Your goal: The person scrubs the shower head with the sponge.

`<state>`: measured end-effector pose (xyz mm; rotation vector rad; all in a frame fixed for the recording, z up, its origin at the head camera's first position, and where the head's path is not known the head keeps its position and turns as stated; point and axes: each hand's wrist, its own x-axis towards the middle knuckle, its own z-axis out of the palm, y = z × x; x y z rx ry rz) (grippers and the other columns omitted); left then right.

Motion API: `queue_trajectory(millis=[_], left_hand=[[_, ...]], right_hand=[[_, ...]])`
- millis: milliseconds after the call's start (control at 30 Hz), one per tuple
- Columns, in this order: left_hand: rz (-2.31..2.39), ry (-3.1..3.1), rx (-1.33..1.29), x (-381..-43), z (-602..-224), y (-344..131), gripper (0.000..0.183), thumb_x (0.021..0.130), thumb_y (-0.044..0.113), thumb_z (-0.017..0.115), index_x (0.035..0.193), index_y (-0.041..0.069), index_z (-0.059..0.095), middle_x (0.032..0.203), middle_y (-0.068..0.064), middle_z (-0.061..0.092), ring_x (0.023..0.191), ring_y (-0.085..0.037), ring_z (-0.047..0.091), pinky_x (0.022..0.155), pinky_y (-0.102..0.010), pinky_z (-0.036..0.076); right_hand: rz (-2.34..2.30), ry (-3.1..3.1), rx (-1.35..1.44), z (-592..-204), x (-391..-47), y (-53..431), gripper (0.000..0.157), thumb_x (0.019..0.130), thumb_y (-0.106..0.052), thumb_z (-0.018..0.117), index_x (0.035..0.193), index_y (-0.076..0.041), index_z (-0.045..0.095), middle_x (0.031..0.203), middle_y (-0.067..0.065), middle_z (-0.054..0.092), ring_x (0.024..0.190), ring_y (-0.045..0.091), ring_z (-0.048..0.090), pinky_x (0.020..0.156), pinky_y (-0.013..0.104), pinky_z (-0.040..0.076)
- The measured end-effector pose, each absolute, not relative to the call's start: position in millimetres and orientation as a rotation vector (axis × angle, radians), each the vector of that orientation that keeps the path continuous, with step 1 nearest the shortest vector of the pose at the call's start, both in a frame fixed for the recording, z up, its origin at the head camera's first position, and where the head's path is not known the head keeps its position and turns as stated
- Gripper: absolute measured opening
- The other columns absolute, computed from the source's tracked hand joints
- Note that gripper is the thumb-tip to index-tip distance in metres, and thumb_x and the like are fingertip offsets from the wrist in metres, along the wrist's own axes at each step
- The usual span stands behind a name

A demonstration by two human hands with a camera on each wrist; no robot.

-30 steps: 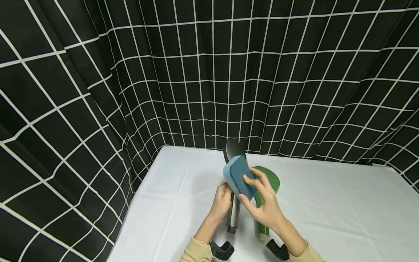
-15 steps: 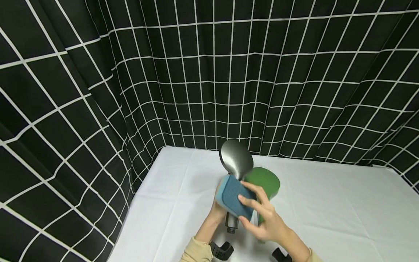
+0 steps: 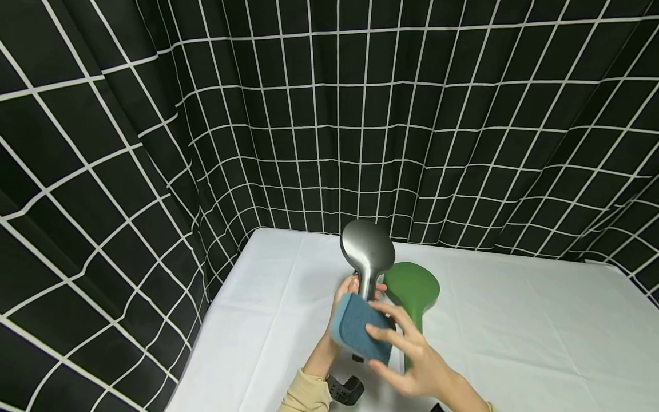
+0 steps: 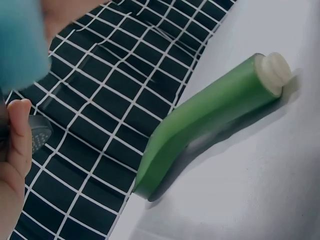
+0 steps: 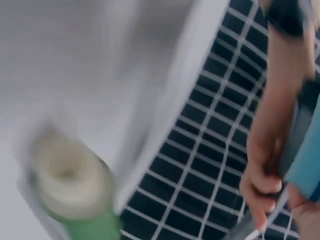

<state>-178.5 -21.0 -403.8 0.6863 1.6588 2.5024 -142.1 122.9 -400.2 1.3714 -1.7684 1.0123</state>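
A grey handheld shower head [image 3: 368, 246] is held up over the table, its back facing the head camera. My left hand [image 3: 340, 300] grips its handle; part of that hand is behind a blue sponge [image 3: 362, 329]. My right hand [image 3: 414, 355] pinches the sponge between thumb and fingers and holds it against the grey handle, covering most of it. In the left wrist view, nozzle dots show on the grey head's face [image 4: 41, 134]. A green handheld shower head [image 3: 412, 283] lies on the table just right of the grey one, its lower handle partly behind my right hand.
White cloth covers the table [image 3: 515, 332]. A black curtain with a white grid [image 3: 360, 114] hangs behind and along the left side. A black wrist mount [image 3: 346, 390] sits on my left wrist. The green handle ends in a pale threaded connector [image 4: 275, 72].
The sponge in my right hand has slid down from near the grey head along its handle. The grey shower head has turned, so its broad back now shows. The green one stays put.
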Motion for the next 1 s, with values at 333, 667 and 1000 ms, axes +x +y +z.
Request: queue_trajectory(millis=[333,667,1000], left_hand=[[2.397,1.861,0.84,-178,-406,-24,0.041,0.102,0.018,0.034,0.127,-0.015,0.034,0.113,-0.018,0.052,0.1,-0.004,0.051,0.088,-0.024,0.043],[2.46,1.85,0.655,-182,-406,-24,0.035,0.102,0.016,0.036,0.121,-0.011,0.047,0.11,-0.01,0.058,0.098,-0.011,0.055,0.086,-0.025,0.045],[2.555,1.688,0.668,-184,-403,-28,0.04,0.098,0.015,0.045,0.116,-0.021,0.046,0.087,0.007,0.059,0.078,-0.005,0.057,0.072,-0.02,0.048]], right_hand=[[1.01,-1.731,1.206,-388,-163,127,0.039,0.088,-0.025,0.063,0.106,0.01,0.062,0.115,0.04,0.045,0.11,0.043,0.046,0.099,0.027,0.037],[1.098,-1.753,1.113,-389,-154,119,0.042,0.088,-0.024,0.064,0.106,0.013,0.059,0.116,0.042,0.043,0.112,0.042,0.046,0.097,0.024,0.039],[1.033,-1.662,1.363,-402,-146,119,0.036,0.085,-0.017,0.068,0.109,0.009,0.06,0.119,0.04,0.041,0.117,0.041,0.042,0.102,0.032,0.035]])
